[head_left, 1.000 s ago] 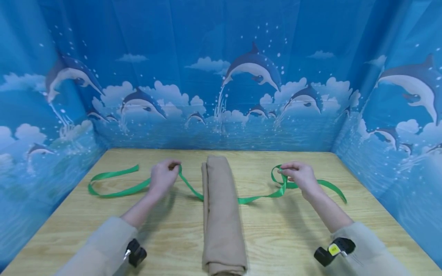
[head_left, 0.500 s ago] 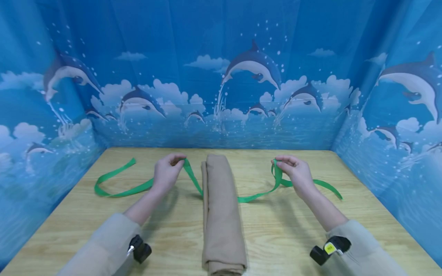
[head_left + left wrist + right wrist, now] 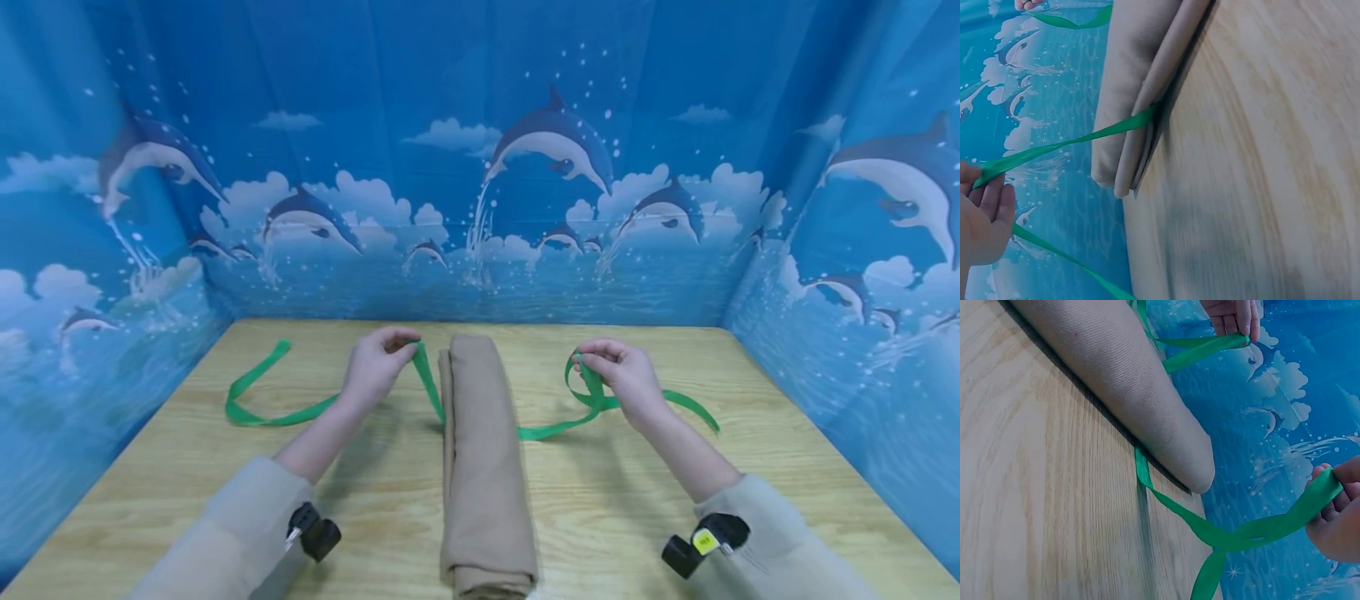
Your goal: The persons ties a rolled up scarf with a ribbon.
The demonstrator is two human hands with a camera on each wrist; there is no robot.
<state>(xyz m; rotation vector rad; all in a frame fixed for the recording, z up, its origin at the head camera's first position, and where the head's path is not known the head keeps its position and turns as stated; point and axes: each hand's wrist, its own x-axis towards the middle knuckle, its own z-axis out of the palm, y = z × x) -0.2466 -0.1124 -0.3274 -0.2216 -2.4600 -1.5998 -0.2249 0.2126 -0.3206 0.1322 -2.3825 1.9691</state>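
A long folded bundle of beige-brown cloth (image 3: 486, 467) lies lengthwise in the middle of the table. Under it runs a green ribbon (image 3: 551, 432), coming out on both sides; the stretch beneath the cloth is hidden. Left of the bundle, my left hand (image 3: 375, 367) pinches the ribbon between thumb and fingers and lifts it off the table. On the other side my right hand (image 3: 622, 379) pinches the ribbon's other half, which hangs in a loop below the fingertips. In the left wrist view, the ribbon (image 3: 1066, 144) slants taut from the left fingers to the cloth's underside.
The ribbon's loose left tail curves across the wooden table (image 3: 600, 533), and its right tail trails behind the right wrist. A blue dolphin-print curtain (image 3: 360, 275) encloses the table's back and sides. Small black cameras (image 3: 313, 531) sit on both sleeves.
Both hands have moved inward toward the cloth bundle, the left one also rising a little. The ribbon's tails have been drawn inward with them. The bundle stays in place.
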